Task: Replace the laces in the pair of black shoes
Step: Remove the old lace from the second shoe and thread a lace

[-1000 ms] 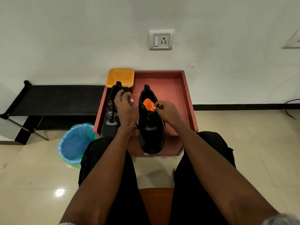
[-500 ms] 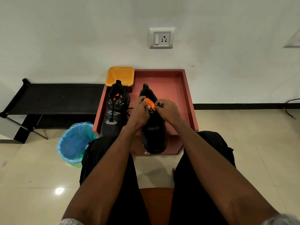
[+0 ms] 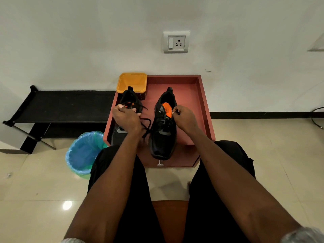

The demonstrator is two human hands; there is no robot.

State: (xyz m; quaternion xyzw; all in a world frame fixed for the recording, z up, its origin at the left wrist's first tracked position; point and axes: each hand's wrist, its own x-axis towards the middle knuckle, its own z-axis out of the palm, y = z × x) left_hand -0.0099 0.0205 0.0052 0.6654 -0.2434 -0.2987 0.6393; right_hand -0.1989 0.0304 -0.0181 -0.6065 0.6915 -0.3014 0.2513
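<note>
Right shoe [image 3: 164, 132]: stands toe toward the person in the red tray [image 3: 201, 95], orange insole showing, eyelets partly laced.
Left shoe [image 3: 130, 100]: beside it in the tray, mostly hidden behind the left hand, just in front of the yellow tub [image 3: 132, 81].
Right hand [image 3: 185, 119]: pinches the black lace [image 3: 146, 125] end at the right shoe's upper eyelets, where it was a second ago.
Left hand [image 3: 127, 119]: fingers curled round the other run of lace; half a second ago it was at the right shoe's tongue, now it has swung out over the left shoe, drawing the lace sideways into a slack loop between the shoes.
Meaning: likely pulling lace through an eyelet on the right shoe; whether this is unlacing or relacing I cannot tell.
Nearby: blue-lined bin [image 3: 84, 151] on the floor left of the tray.
</note>
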